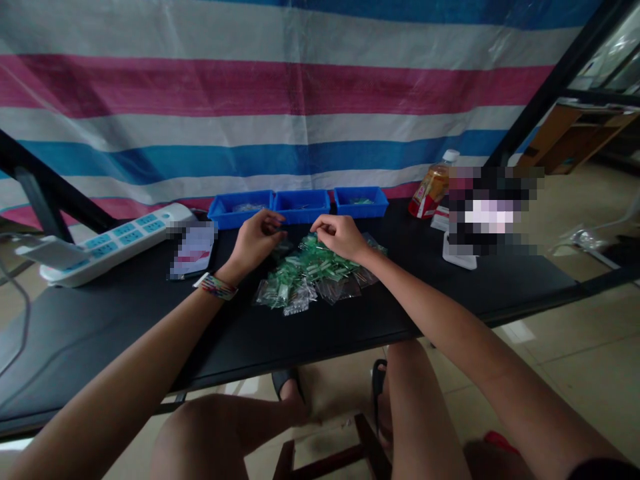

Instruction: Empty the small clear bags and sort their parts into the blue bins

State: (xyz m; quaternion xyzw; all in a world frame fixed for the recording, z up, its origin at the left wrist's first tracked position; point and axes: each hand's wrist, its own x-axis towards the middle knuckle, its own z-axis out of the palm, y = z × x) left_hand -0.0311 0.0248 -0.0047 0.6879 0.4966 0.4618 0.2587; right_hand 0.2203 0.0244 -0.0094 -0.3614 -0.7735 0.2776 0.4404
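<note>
A heap of small clear plastic bags with green parts (310, 277) lies on the black table (125, 313). My left hand (257, 240), a woven band at its wrist, hovers at the heap's far left edge with fingers curled together. My right hand (339, 235) rests on the heap's far side, fingers pinched on one of the small bags. What the left fingers hold is too small to make out.
Three blue trays (300, 203) line the table's far edge. A white power strip (115, 243) lies at the left, a bottle (431, 190) and a white stand (460, 257) at the right. A striped tarp hangs behind. My knees are under the table's near edge.
</note>
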